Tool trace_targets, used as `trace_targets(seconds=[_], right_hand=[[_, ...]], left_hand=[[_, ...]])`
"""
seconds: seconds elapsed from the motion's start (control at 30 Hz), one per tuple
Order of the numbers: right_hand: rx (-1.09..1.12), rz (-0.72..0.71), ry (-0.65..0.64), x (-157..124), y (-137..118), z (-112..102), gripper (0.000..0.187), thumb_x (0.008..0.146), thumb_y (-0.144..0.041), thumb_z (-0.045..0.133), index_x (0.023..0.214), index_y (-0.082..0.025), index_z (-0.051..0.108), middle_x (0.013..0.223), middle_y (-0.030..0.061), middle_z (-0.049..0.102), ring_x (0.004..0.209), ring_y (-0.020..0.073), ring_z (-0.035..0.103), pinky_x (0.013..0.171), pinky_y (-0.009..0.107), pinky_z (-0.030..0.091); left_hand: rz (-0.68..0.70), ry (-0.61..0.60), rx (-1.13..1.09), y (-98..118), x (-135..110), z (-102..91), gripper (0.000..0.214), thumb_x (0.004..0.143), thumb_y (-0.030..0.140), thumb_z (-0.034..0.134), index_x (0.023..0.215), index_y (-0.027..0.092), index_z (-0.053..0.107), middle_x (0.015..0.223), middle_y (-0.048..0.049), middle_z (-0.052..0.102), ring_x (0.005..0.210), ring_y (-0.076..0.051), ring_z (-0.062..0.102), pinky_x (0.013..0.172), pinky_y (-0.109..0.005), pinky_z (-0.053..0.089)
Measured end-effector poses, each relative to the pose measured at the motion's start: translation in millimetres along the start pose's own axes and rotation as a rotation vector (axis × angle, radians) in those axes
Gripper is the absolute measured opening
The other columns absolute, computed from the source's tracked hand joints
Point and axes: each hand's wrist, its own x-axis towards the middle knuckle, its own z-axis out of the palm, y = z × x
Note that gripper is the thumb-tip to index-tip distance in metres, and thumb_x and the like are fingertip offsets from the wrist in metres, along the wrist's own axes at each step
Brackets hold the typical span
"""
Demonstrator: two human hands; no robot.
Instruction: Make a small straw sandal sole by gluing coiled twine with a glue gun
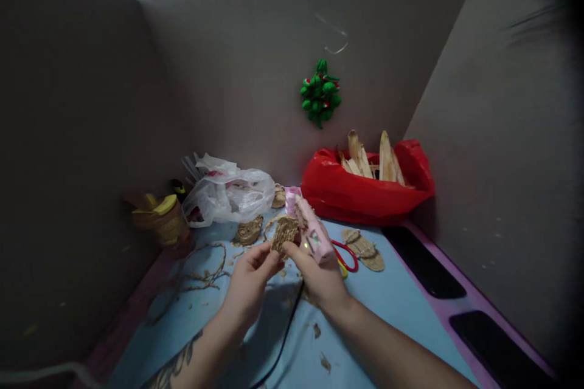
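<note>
My left hand (250, 279) pinches a small brown woven straw piece (283, 233) and holds it up over the blue table (392, 304). My right hand (319, 273) is wrapped round a pink glue gun (314, 237), whose tip points up and left, right at the straw piece. A black cord (283, 334) runs from the glue gun down toward me between my forearms. Both hands are closed and sit close together at the table's middle.
A red plastic bag (365, 194) with dried husks stands at the back right, a white plastic bag (230, 194) at the back left, a yellow-lidded pot (159, 219) further left. Straw sandal shapes (365, 249), red scissors handles (345, 255) and loose twine (205, 270) lie about. Grey partition walls surround the table; a green ornament (320, 94) hangs behind.
</note>
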Motion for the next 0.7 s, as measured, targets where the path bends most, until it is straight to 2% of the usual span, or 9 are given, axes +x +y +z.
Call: trace_targets(seconds=[0.1, 0.2, 0.23, 0.33, 0.4, 0.47, 0.6, 0.67, 0.7], right_hand=[[0.027, 0.024, -0.047, -2, 11, 2, 0.03, 0.073, -0.032, 0.073, 0.099, -0.02, 0.062, 0.093, 0.0036, 0.068, 0.088, 0.0187, 0.064, 0.088, 0.034, 0.049], [0.235, 0.127, -0.033, 8, 11, 0, 0.042, 0.072, -0.05, 0.072, 0.099, -0.02, 0.06, 0.092, 0.0051, 0.068, 0.081, 0.0191, 0.065, 0.077, 0.035, 0.053], [0.309, 0.163, -0.009, 13, 8, -2, 0.048, 0.07, -0.058, 0.071, 0.097, -0.02, 0.06, 0.087, 0.0047, 0.069, 0.075, 0.0192, 0.065, 0.072, 0.035, 0.054], [0.411, 0.289, -0.077, 17, -7, -15, 0.063, 0.062, -0.076, 0.065, 0.094, -0.022, 0.056, 0.078, 0.0037, 0.069, 0.071, 0.0209, 0.066, 0.067, 0.038, 0.055], [0.458, 0.424, -0.227, 2, -13, -31, 0.069, 0.06, -0.082, 0.059, 0.093, -0.022, 0.055, 0.077, 0.0048, 0.07, 0.071, 0.0227, 0.067, 0.066, 0.041, 0.054], [0.491, 0.618, -0.466, -29, -10, -49, 0.074, 0.057, -0.087, 0.054, 0.087, -0.02, 0.053, 0.078, 0.0088, 0.071, 0.071, 0.0256, 0.069, 0.067, 0.042, 0.052], [0.415, 1.074, -0.92, -89, 15, -79, 0.086, 0.046, -0.09, 0.057, 0.081, -0.012, 0.06, 0.078, 0.0199, 0.071, 0.078, 0.0324, 0.07, 0.073, 0.047, 0.051], [0.324, 1.119, -1.081, -92, 29, -83, 0.083, 0.045, -0.084, 0.066, 0.081, -0.009, 0.065, 0.078, 0.0181, 0.07, 0.083, 0.0317, 0.07, 0.076, 0.044, 0.052], [0.247, 1.043, -1.036, -85, 34, -82, 0.08, 0.048, -0.08, 0.069, 0.085, -0.01, 0.066, 0.081, 0.0159, 0.071, 0.085, 0.0296, 0.069, 0.077, 0.042, 0.052]], left_hand=[[0.021, 0.121, -0.077, 6, 8, -13.5, 0.037, 0.066, 0.047, 0.076, 0.091, 0.02, 0.07, 0.093, -0.0056, 0.071, 0.083, -0.019, 0.066, 0.079, -0.032, 0.053], [0.09, 0.197, -0.122, 15, 17, -39.4, 0.034, 0.065, 0.045, 0.078, 0.086, 0.02, 0.068, 0.091, -0.004, 0.07, 0.087, -0.017, 0.065, 0.081, -0.029, 0.052], [0.068, 0.17, -0.132, 17, 20, -48.4, 0.035, 0.065, 0.044, 0.078, 0.086, 0.019, 0.067, 0.096, -0.0053, 0.071, 0.092, -0.018, 0.065, 0.083, -0.03, 0.051], [-0.041, 0.112, -0.108, 15, 27, -70.5, 0.038, 0.065, 0.044, 0.078, 0.091, 0.019, 0.066, 0.106, -0.0068, 0.069, 0.094, -0.02, 0.065, 0.077, -0.031, 0.053], [-0.028, 0.123, -0.093, 12, 30, -79.7, 0.038, 0.064, 0.044, 0.08, 0.089, 0.019, 0.066, 0.105, -0.0054, 0.069, 0.093, -0.018, 0.064, 0.076, -0.029, 0.052], [0.011, 0.14, -0.088, 11, 31, -85.4, 0.039, 0.062, 0.045, 0.08, 0.087, 0.018, 0.066, 0.102, -0.0044, 0.069, 0.093, -0.017, 0.063, 0.078, -0.026, 0.051], [0.111, 0.19, -0.136, 21, 32, -91.8, 0.04, 0.06, 0.044, 0.081, 0.086, 0.019, 0.065, 0.099, -0.0033, 0.068, 0.097, -0.018, 0.062, 0.081, -0.027, 0.049], [0.14, 0.205, -0.156, 29, 30, -93.6, 0.041, 0.058, 0.044, 0.082, 0.085, 0.019, 0.064, 0.097, -0.0032, 0.068, 0.098, -0.019, 0.062, 0.081, -0.028, 0.048], [0.151, 0.207, -0.161, 32, 28, -94.3, 0.042, 0.057, 0.044, 0.083, 0.085, 0.019, 0.063, 0.097, -0.0032, 0.069, 0.099, -0.019, 0.062, 0.081, -0.028, 0.048]])
